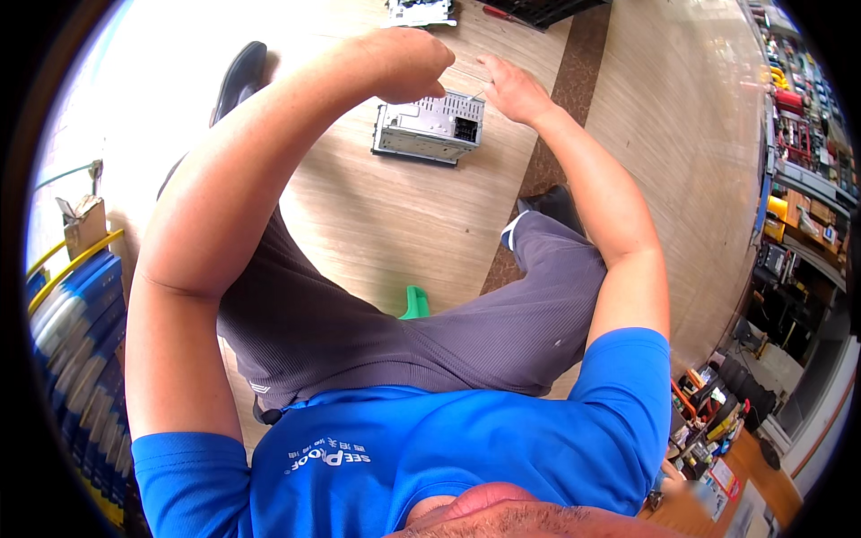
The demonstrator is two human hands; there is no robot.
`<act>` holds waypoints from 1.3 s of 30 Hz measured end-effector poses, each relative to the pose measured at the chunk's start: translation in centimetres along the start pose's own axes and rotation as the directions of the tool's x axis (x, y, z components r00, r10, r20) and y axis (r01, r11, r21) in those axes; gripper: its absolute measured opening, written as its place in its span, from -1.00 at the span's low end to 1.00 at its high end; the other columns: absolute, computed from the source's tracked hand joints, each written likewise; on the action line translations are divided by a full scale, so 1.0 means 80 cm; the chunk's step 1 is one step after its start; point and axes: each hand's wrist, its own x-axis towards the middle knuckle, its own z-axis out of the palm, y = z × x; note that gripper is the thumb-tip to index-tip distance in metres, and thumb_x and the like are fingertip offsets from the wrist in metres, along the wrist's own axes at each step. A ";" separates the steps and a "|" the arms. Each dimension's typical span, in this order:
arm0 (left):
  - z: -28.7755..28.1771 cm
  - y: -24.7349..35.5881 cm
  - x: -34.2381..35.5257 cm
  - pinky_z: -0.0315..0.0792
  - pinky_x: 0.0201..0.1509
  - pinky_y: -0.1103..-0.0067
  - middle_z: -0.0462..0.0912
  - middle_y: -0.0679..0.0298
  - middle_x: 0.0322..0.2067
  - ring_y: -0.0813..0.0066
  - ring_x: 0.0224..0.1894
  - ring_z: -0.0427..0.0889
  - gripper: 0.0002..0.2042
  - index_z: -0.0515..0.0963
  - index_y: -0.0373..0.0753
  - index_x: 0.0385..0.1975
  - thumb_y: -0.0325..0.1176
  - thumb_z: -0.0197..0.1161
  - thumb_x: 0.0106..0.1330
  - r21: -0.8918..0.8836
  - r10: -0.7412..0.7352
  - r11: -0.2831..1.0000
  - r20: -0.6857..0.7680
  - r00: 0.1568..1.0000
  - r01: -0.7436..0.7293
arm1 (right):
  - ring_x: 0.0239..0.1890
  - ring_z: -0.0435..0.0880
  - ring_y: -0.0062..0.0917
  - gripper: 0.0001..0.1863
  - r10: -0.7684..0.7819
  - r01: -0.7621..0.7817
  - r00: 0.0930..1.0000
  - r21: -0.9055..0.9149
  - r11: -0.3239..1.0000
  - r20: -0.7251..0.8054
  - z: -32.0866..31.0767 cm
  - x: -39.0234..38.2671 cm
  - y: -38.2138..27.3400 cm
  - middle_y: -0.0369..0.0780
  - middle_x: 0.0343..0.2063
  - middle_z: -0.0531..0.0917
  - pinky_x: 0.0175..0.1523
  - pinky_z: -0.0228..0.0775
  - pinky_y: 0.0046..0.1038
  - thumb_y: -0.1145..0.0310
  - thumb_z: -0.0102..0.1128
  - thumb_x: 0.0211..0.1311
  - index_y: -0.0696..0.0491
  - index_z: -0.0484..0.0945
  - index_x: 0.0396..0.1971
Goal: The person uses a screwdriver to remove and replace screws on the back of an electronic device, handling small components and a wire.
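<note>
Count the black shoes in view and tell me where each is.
2: the left shoe, left of the metal unit, and the right shoe, right of it, partly covered by the trouser leg. Others could be hidden from view.

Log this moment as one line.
left hand: near silver box-shaped metal unit; right hand: near unit's right end; contact: unclear; unit: on pale wood-grain floor

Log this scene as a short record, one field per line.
Left hand: above the metal unit's far side; contact unclear
Right hand: by the unit's far right corner; grip unclear
Metal unit: boxy, silver, slotted top, dark socket near its right end, on the floor between the feet
Floor: pale, wood-look, crossed by a dark brown strip
Beyond: second metal piece, black object
Between thighs: green object
</note>
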 end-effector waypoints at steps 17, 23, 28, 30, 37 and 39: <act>0.003 -0.001 -0.001 0.48 0.15 0.28 0.67 0.03 -0.10 0.10 0.03 0.63 -0.61 0.51 -0.28 0.07 -0.19 0.27 0.35 -0.010 0.004 1.000 -0.021 1.000 -0.005 | 0.08 0.58 -0.10 -0.46 0.082 -0.082 0.997 -0.019 0.996 0.012 0.009 -0.002 -0.005 -0.01 0.08 0.55 0.13 0.47 -0.15 0.39 0.11 0.21 0.01 0.35 0.24; 0.001 -0.001 -0.001 0.48 0.14 0.28 0.68 0.04 -0.11 0.10 0.03 0.63 -0.62 0.52 -0.28 0.05 -0.18 0.26 0.36 -0.003 0.015 1.000 -0.015 1.000 -0.015 | 0.01 0.63 -0.12 -0.52 -0.042 0.044 0.996 0.018 0.999 -0.078 0.009 -0.004 -0.004 -0.05 -0.03 0.62 0.12 0.49 -0.16 0.33 0.12 0.23 -0.04 0.41 0.19; 0.000 0.001 -0.005 0.49 0.14 0.28 0.68 0.04 -0.12 0.10 0.02 0.64 -0.62 0.52 -0.29 0.04 -0.18 0.26 0.36 -0.005 -0.002 1.000 -0.030 1.000 0.002 | 0.06 0.59 -0.15 -0.55 0.085 -0.083 0.996 -0.057 0.995 0.026 0.005 0.002 -0.002 -0.05 0.06 0.56 0.13 0.48 -0.17 0.35 0.10 0.23 -0.06 0.46 0.16; 0.000 0.001 -0.006 0.49 0.13 0.28 0.69 0.04 -0.12 0.10 0.02 0.64 -0.62 0.52 -0.29 0.05 -0.19 0.27 0.36 0.000 0.002 1.000 -0.026 1.000 -0.002 | 0.04 0.61 -0.14 -0.57 0.061 -0.062 0.998 -0.061 0.996 -0.007 0.006 -0.002 -0.001 -0.05 0.02 0.59 0.12 0.49 -0.17 0.35 0.11 0.24 -0.05 0.47 0.14; 0.001 0.001 -0.006 0.50 0.11 0.29 0.69 0.06 -0.10 0.10 0.03 0.64 -0.68 0.60 -0.28 -0.06 -0.19 0.30 0.33 -0.020 0.002 1.000 -0.046 0.999 -0.003 | 0.04 0.59 -0.12 -0.62 0.007 -0.009 0.999 -0.043 0.999 -0.036 0.009 0.001 0.005 -0.02 -0.02 0.61 0.09 0.47 -0.20 0.30 0.14 0.28 0.02 0.48 0.09; 0.002 0.001 -0.006 0.50 0.11 0.30 0.69 0.06 -0.10 0.11 0.03 0.64 -0.68 0.60 -0.28 -0.06 -0.20 0.30 0.33 -0.022 -0.003 1.000 -0.044 0.999 0.002 | 0.04 0.60 -0.13 -0.61 0.005 -0.007 0.999 -0.049 0.999 -0.039 0.008 0.001 0.007 -0.03 0.00 0.61 0.10 0.48 -0.18 0.31 0.12 0.28 0.01 0.48 0.10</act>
